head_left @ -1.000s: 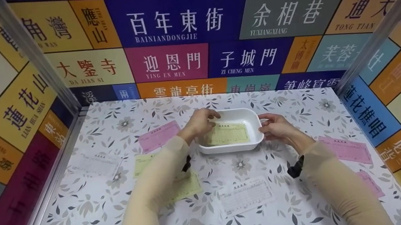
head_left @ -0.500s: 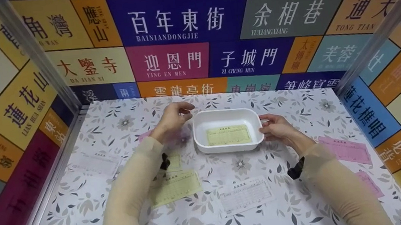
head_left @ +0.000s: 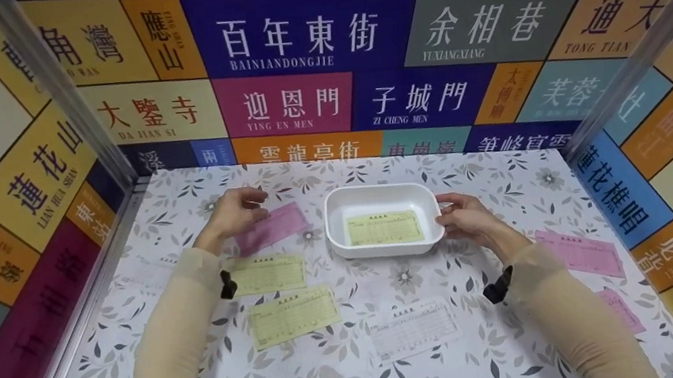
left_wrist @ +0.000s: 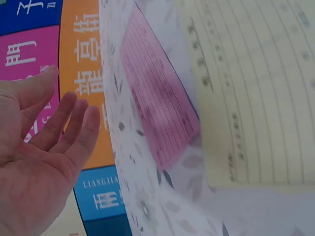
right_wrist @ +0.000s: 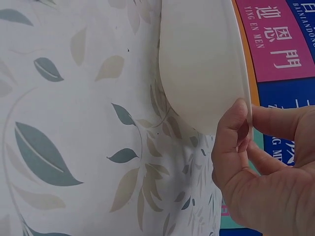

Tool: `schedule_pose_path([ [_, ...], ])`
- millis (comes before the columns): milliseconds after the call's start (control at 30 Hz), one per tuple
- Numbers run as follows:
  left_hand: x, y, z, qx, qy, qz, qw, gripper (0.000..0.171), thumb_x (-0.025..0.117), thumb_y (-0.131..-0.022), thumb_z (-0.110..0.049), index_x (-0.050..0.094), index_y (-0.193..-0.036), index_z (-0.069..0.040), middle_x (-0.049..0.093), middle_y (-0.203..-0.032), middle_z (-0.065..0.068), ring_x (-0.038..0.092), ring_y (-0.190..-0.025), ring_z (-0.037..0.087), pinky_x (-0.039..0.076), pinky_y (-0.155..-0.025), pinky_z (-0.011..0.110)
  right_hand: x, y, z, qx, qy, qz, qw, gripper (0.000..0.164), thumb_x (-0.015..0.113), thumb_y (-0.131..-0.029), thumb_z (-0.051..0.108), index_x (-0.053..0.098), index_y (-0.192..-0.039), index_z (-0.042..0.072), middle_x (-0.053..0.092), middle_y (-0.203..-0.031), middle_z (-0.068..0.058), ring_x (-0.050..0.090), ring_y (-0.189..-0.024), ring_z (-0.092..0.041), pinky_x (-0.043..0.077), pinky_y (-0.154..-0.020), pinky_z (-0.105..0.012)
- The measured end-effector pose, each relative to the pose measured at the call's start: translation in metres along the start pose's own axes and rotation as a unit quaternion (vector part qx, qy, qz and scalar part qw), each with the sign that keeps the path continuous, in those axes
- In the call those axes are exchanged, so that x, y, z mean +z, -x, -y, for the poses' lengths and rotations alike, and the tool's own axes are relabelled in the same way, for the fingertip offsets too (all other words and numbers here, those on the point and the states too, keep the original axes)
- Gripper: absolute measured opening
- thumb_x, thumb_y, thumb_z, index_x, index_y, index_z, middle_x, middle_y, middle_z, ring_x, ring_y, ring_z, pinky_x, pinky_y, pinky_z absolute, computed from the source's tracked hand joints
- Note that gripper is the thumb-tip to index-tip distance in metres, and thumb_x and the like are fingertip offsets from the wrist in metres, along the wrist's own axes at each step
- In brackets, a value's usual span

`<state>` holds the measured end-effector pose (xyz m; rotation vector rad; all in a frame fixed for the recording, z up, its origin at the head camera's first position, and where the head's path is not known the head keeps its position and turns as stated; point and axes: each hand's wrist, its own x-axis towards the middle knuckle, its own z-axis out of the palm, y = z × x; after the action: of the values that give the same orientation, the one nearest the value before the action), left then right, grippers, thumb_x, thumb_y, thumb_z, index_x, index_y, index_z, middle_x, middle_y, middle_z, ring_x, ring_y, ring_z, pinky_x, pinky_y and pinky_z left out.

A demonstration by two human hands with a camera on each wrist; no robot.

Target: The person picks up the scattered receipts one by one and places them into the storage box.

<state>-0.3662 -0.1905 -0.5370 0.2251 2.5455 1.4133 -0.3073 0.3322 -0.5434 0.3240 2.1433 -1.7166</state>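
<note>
Sign-patterned walls (head_left: 306, 34), floral tabletop (head_left: 493, 342), right hand (head_left: 471, 218) gripping white tray (head_left: 384, 250)

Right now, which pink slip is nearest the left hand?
The pink slip left of the white tray, close by the left hand; the other two pink slips lie right of the tray, near the right sleeve.

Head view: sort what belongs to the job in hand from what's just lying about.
Likely in the job:
- tray, held by the right hand
- yellow slip inside it
- pink slip nearest the left hand

Apparently just lying about:
- two loose yellow slips
- two white slips
- two other pink slips
</note>
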Motion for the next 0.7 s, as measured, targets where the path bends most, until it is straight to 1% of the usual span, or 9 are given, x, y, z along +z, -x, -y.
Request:
schedule_pose_path([
  [67, -0.004, 0.002, 0.006, -0.001, -0.019, 0.005, 0.9998, 0.052, 0.078, -0.100, -0.007, 0.067, -0.151, -0.003, 0.066, -0.156, 0.025, 0.066, -0.143, 0.043, 0.058, -0.120, 0.055, 0.000, 0.000, 0.000, 0.003, -0.001, -0.001, 1.000, 0.077, 0.070, -0.101, -0.002, 0.041, -0.172, 0.007, 0.062, -0.104, 0.003, 0.069, -0.082, -0.011, 0.065, -0.069, -0.023],
  [200, -0.008, 0.006, 0.018, -0.016, -0.029, 0.014, 0.9994, 0.055, 0.079, -0.100, -0.007, 0.065, -0.153, 0.001, 0.065, -0.157, 0.028, 0.064, -0.145, 0.046, 0.056, -0.123, 0.058, 0.000, -0.001, 0.000, 0.010, 0.000, -0.007, 1.000, 0.078, 0.072, -0.101, -0.001, 0.042, -0.172, 0.009, 0.062, -0.103, 0.003, 0.068, -0.079, -0.010, 0.065, -0.069, -0.023],
  [367, -0.009, 0.011, 0.029, -0.043, -0.021, 0.013, 0.9988, 0.059, 0.080, -0.098, -0.006, 0.064, -0.154, -0.001, 0.065, -0.157, 0.026, 0.062, -0.146, 0.046, 0.048, -0.129, 0.060, -0.002, -0.003, -0.001, 0.012, 0.006, -0.010, 1.000, 0.079, 0.073, -0.100, 0.000, 0.043, -0.172, 0.009, 0.062, -0.103, 0.004, 0.069, -0.081, -0.010, 0.067, -0.072, -0.025],
  [500, -0.008, 0.013, 0.038, -0.056, -0.021, 0.006, 0.9982, 0.062, 0.082, -0.095, -0.003, 0.065, -0.154, -0.003, 0.067, -0.156, 0.024, 0.063, -0.144, 0.043, 0.049, -0.129, 0.059, -0.002, -0.003, -0.001, 0.007, 0.004, -0.006, 1.000, 0.080, 0.072, -0.100, -0.001, 0.041, -0.173, 0.008, 0.062, -0.103, 0.004, 0.070, -0.083, -0.011, 0.069, -0.077, -0.027],
  [700, -0.005, 0.013, 0.051, -0.048, -0.055, -0.003, 0.9973, 0.063, 0.084, -0.092, -0.003, 0.066, -0.153, -0.005, 0.070, -0.153, 0.022, 0.064, -0.143, 0.041, 0.048, -0.129, 0.059, -0.002, -0.001, -0.001, 0.004, 0.001, -0.004, 1.000, 0.079, 0.072, -0.100, 0.000, 0.042, -0.172, 0.008, 0.061, -0.103, 0.004, 0.069, -0.082, -0.011, 0.067, -0.074, -0.026],
])
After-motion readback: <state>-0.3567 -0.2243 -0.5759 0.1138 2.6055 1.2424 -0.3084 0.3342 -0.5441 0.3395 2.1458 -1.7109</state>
